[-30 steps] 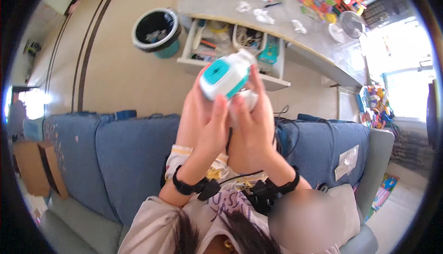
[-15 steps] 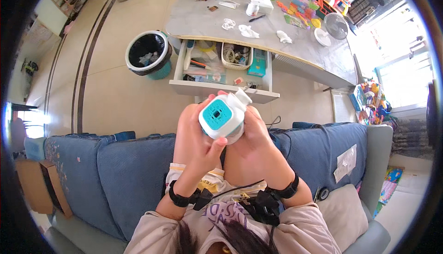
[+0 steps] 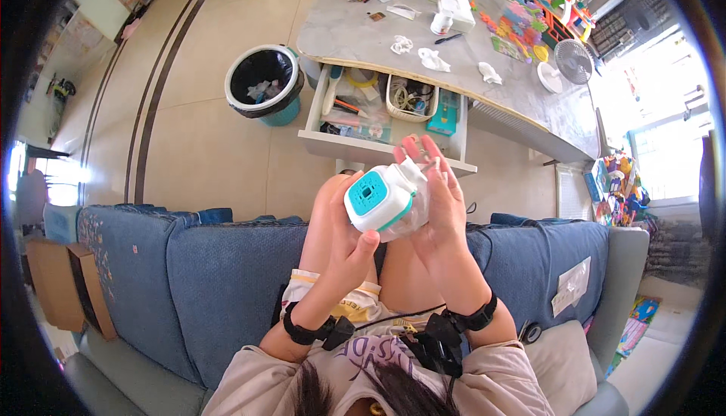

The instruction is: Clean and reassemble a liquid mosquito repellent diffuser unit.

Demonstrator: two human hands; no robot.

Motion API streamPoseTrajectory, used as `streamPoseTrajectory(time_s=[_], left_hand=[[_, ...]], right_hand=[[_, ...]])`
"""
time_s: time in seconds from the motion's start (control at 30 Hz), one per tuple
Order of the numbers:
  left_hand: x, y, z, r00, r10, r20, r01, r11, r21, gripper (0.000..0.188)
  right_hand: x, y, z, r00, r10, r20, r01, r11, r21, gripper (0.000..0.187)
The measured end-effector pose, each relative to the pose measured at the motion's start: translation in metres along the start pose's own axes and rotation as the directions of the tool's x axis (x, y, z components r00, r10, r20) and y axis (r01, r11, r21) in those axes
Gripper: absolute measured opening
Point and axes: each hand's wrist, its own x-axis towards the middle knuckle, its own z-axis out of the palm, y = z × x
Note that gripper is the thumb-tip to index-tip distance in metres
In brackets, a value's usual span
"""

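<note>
A white plastic device with a teal square face [image 3: 370, 192], a dark hole in its middle and a clear container [image 3: 408, 221] at its lower right is held above my lap. My left hand [image 3: 349, 243] wraps round its left side, thumb along the lower edge. My right hand [image 3: 448, 215] is open on the other side, fingers stretched toward the drawer and the palm against or just beside the clear container. A small projecting part near the right fingers is too blurred to make out.
Beyond my knees an open drawer [image 3: 387, 150] holds a white basket [image 3: 412, 116], a teal box [image 3: 445, 113] and stationery. To its left stands a lined trash bin [image 3: 234, 97]. Crumpled tissues [image 3: 433, 60] and a small fan [image 3: 572, 62] sit on the desk [image 3: 355, 34].
The device has tilted, so more of its clear container shows. My right hand has loosened, its fingers now spread out past the device. The whole view has shifted slightly.
</note>
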Motion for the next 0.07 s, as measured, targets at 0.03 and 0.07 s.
streamPoseTrajectory(time_s=[0.03,0.07], left_hand=[[-0.0004,-0.0013,-0.004,0.997,-0.067,0.023,0.069,0.994,-0.079,0.087],[-0.0018,-0.0022,-0.0096,0.99,-0.132,0.045,0.137,0.979,-0.153,0.086]], right_hand=[[0.0043,0.0021,-0.0011,0.999,-0.044,-0.001,0.044,0.999,0.002,0.044],[0.0095,0.0051,-0.0029,0.997,-0.082,0.0,0.082,0.997,0.007,0.046]])
